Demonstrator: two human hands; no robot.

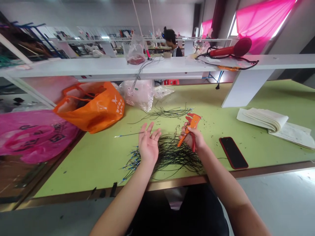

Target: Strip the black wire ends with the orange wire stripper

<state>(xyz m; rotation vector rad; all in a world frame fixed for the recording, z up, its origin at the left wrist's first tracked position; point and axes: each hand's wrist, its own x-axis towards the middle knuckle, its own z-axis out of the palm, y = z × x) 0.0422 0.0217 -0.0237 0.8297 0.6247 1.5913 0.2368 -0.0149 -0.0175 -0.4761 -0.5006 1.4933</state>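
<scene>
Over the wire pile (173, 157), right hand (199, 140) holds orange pliers (194, 122); I can't tell if left hand (149, 147) grips. Maybe wire-trimming; next needs careful aim.

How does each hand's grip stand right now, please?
Left hand: open, fingers spread; whether it holds the thin wire at its fingers cannot be told.
Right hand: closed around the orange hand tool.

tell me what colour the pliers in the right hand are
The pliers are orange and red, best seen in the head view.
</scene>
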